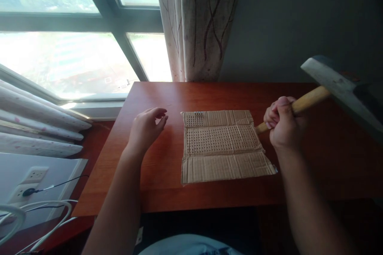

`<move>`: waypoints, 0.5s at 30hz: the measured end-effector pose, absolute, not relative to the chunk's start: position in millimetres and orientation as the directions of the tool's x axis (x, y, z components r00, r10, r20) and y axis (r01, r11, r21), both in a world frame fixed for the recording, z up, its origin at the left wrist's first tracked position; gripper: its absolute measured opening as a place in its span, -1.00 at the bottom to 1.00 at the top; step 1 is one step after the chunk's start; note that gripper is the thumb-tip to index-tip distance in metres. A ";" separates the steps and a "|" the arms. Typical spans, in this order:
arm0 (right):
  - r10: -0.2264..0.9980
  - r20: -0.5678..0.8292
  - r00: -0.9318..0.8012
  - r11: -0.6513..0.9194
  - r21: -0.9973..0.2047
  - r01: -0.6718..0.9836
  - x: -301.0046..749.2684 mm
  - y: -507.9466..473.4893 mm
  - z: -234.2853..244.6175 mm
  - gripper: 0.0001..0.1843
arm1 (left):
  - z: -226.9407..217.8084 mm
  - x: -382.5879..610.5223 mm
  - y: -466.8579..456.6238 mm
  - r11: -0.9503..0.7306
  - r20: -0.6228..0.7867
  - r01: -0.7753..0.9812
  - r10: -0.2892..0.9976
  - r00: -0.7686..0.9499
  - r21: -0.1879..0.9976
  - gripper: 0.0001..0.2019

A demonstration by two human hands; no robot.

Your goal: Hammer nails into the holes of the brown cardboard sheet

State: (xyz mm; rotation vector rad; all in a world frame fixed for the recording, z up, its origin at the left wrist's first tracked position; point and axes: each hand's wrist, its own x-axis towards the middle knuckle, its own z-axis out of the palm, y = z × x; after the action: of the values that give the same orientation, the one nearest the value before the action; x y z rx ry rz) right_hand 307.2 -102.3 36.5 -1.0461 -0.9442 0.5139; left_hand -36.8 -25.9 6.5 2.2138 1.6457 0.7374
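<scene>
Seemingly poised, my right hand (283, 125) clenches a wooden-handled grey metal hammer (314, 98); my left hand (147, 125) hangs half-curled, empty; striking perforated brown cardboard (221, 141) needs aim.

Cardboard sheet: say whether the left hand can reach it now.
Probably yes: the left hand looks free and is left of the cardboard sheet, with nothing visible in between. The hammer is off to the sheet's right, in the right hand.

Room apparently in a home, as indicated by large framed window (116, 20), patterned curtains (206, 24), polished reddish-brown wooden bench (163, 163), plain wall (278, 28), wall sockets (36, 174), black plug (28, 192), loose pale cables (22, 219)
</scene>
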 end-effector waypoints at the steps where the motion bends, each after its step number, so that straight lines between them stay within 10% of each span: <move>1: 0.747 0.406 0.526 0.440 -0.896 0.066 306.8 -102.0 36.2 -0.58 | 6.7 -41.9 -30.1 -0.309 0.204 0.861 0.948 0.245 0.405 -0.76; 7: 0.727 0.404 0.555 0.460 -0.887 0.044 304.6 -102.0 38.2 -0.61 | 8.5 -50.8 -57.5 -0.225 0.038 0.974 0.974 0.225 -0.009 -0.74; 15: 0.725 0.390 0.567 0.460 -0.888 0.022 304.0 -103.3 39.0 -0.61 | 3.4 -50.1 -63.2 -0.227 -0.011 0.968 0.974 0.227 -0.105 -0.70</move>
State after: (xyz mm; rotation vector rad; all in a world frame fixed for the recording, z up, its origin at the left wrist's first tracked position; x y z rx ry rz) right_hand 304.0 -103.3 39.0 -1.0132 -0.8779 0.5092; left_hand -50.1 -63.2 3.4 2.5187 1.9987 -0.1192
